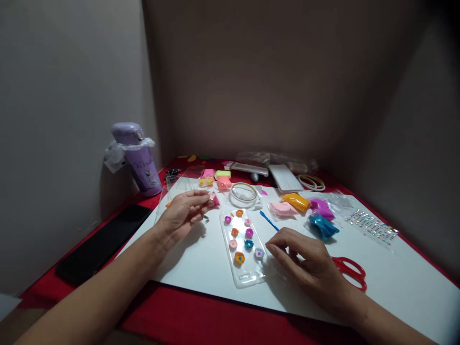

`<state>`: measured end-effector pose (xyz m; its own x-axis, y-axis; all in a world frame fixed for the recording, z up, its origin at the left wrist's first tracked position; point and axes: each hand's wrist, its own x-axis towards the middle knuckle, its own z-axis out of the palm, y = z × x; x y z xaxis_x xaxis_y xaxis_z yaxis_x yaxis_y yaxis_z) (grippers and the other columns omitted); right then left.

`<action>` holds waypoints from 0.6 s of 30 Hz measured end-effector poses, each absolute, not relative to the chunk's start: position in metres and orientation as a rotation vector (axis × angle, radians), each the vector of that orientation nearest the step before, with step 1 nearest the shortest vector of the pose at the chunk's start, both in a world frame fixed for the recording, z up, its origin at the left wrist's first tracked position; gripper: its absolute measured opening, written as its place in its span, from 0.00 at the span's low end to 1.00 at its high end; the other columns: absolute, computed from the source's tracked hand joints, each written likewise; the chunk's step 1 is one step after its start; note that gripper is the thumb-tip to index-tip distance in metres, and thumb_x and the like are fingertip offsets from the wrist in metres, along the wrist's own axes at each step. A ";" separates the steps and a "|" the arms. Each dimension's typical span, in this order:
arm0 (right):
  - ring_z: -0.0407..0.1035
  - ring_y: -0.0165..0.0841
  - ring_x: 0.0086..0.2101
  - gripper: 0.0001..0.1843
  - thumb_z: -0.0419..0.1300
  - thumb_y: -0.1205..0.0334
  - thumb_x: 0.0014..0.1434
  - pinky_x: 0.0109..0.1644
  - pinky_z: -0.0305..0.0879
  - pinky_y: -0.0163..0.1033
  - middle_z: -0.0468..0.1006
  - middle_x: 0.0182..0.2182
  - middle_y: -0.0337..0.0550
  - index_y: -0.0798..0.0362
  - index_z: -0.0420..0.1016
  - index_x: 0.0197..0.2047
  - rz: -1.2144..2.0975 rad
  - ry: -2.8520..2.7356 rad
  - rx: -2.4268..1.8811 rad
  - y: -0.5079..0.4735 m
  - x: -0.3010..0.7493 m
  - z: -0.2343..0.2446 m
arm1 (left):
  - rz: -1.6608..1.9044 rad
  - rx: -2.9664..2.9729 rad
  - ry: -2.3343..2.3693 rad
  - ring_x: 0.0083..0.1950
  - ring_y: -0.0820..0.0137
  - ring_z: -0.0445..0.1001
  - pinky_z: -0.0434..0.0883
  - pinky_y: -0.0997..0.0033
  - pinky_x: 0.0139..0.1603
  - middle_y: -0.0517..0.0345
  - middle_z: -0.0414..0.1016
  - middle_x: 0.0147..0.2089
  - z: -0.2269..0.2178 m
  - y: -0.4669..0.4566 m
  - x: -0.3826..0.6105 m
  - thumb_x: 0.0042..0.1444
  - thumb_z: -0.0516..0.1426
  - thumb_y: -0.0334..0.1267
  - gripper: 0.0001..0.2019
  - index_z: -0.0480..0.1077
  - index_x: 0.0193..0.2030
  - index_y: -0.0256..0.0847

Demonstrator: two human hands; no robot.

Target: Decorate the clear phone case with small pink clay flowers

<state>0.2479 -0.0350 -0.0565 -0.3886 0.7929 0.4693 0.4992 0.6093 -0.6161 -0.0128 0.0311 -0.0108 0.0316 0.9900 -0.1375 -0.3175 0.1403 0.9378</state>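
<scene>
My left hand (187,213) is raised over the left of the white board (402,287), thumb and fingers pinched on a small packet of pinkish-red clay (214,199). A clear phone case (249,278) lies flat on the board, dotted with several small clay flowers in orange, pink, purple, blue and white. My right hand (305,263) is beside the case's right edge, thumb and fingertips pressed together; anything between them is too small to make out. Just beyond it lies a blue modelling tool (269,220). Red-handled scissors (350,270) are partly hidden behind that hand.
Clay packets in orange (296,202), purple (322,209) and blue (323,227) lie right of centre. A roll of clear tape (243,193) sits behind the case. A rhinestone sheet (373,226) lies right; a purple bottle (142,163) and black phone (102,244) are left.
</scene>
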 end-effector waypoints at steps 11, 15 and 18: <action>0.64 0.31 0.29 0.06 0.57 0.70 0.56 0.34 0.58 0.38 0.74 0.29 0.41 0.52 0.73 0.31 0.668 -2.143 -1.052 -0.027 0.194 -0.021 | 1.134 0.714 0.816 0.15 0.83 0.59 0.54 0.86 0.10 0.63 0.66 0.21 -0.010 0.032 -0.015 0.50 0.60 0.24 0.05 0.67 0.30 0.35; 0.67 0.30 0.25 0.04 0.58 0.67 0.57 0.30 0.61 0.37 0.77 0.29 0.44 0.54 0.74 0.34 0.823 -1.981 -1.191 -0.002 0.161 -0.020 | 1.127 0.709 0.769 0.16 0.82 0.59 0.55 0.86 0.11 0.62 0.67 0.22 -0.008 0.032 -0.016 0.51 0.59 0.24 0.05 0.66 0.30 0.35; 0.68 0.27 0.19 0.07 0.57 0.64 0.58 0.22 0.62 0.33 0.79 0.28 0.44 0.57 0.75 0.37 1.071 -1.900 -1.171 0.014 0.140 -0.020 | 1.149 0.706 0.754 0.17 0.81 0.62 0.58 0.86 0.12 0.63 0.66 0.22 -0.007 0.032 -0.018 0.51 0.59 0.24 0.05 0.66 0.31 0.35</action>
<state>0.1396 0.0140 -0.0202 -0.3867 0.9158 0.1087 0.3812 0.2661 -0.8854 -0.0179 0.0318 -0.0074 0.2294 0.9606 -0.1570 -0.5260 0.2580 0.8104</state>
